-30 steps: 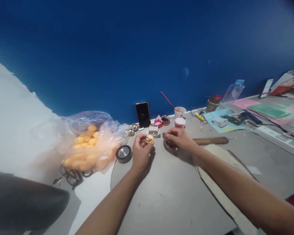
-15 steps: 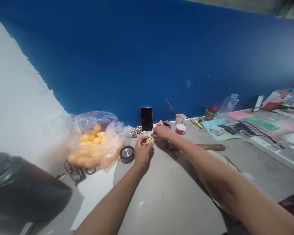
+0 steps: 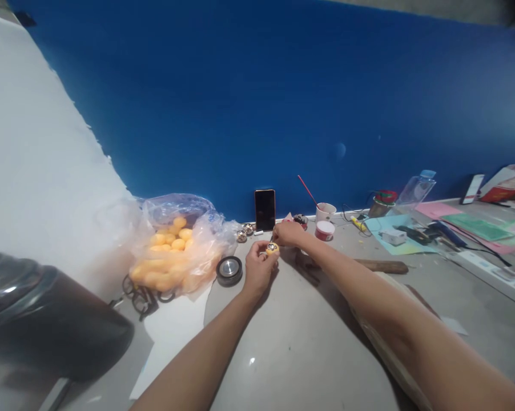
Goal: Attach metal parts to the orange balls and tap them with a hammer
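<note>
My left hand [image 3: 256,268] has its fingers closed around a small orange ball [image 3: 273,249] with dark and shiny patches on its upper side. Close above and to the right of the ball is my right hand [image 3: 288,234], fingers pinched together over a small thin thing whose kind I cannot make out. Two shiny patterned balls [image 3: 241,236] lie beyond my left hand. Left of that hand rests a round black case with a silver centre [image 3: 229,270]. A phone [image 3: 265,210] leans upright against the wall behind my hands.
Orange balls [image 3: 178,244] fill a clear plastic bag [image 3: 206,228] at left, with black-rimmed glasses [image 3: 141,302] before it. A paper cup [image 3: 326,212] holding a red stick and a small tub [image 3: 325,230] stand behind my right arm. A wooden handle [image 3: 381,266] and power strip [image 3: 489,273] lie right.
The head view has turned slightly left, so everything sits farther right. My right fingers are a little nearer the ball, which stays in my left hand.
</note>
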Demonstrator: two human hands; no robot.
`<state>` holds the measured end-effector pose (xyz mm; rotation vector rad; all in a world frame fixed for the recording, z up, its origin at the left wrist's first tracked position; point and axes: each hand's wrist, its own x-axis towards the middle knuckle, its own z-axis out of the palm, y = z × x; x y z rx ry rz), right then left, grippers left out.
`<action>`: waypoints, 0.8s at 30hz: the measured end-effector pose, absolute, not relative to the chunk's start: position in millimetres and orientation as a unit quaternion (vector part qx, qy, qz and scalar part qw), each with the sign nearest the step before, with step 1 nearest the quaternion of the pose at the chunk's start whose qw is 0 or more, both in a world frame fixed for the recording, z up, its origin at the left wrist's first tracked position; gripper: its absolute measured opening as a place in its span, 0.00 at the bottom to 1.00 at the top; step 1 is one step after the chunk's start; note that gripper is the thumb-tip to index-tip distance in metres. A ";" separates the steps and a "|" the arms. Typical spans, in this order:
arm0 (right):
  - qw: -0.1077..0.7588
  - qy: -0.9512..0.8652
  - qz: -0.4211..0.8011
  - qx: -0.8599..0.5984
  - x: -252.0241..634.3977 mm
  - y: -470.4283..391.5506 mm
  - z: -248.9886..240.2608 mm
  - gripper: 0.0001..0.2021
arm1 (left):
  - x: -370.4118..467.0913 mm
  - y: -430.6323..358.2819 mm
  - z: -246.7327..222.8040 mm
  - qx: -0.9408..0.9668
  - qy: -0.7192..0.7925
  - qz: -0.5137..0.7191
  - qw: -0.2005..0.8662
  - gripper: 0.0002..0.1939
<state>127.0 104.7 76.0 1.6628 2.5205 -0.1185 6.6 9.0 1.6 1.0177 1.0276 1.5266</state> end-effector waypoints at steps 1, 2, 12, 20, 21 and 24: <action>0.056 0.836 -0.039 0.545 127.9 104.9 74.5 0.13 | 6.5 8.8 1.4 0.421 0.424 0.629 0.497 0.21; 0.052 0.839 -0.038 0.541 129.2 105.3 73.0 0.13 | 6.3 8.7 1.3 0.422 0.426 0.628 0.497 0.21; -0.007 0.843 -0.032 0.537 141.3 107.1 61.6 0.15 | 3.8 8.4 1.8 0.428 0.443 0.614 0.494 0.21; -0.062 0.830 -0.072 0.549 150.0 101.2 63.4 0.11 | 4.1 10.7 -0.7 0.427 0.448 0.615 0.489 0.22; -0.076 0.828 -0.078 0.550 150.6 101.2 63.5 0.11 | 4.0 10.9 -0.7 0.427 0.448 0.615 0.488 0.22; -0.123 0.823 -0.108 0.545 152.2 103.3 63.0 0.09 | 3.6 11.1 -0.4 0.425 0.451 0.615 0.487 0.22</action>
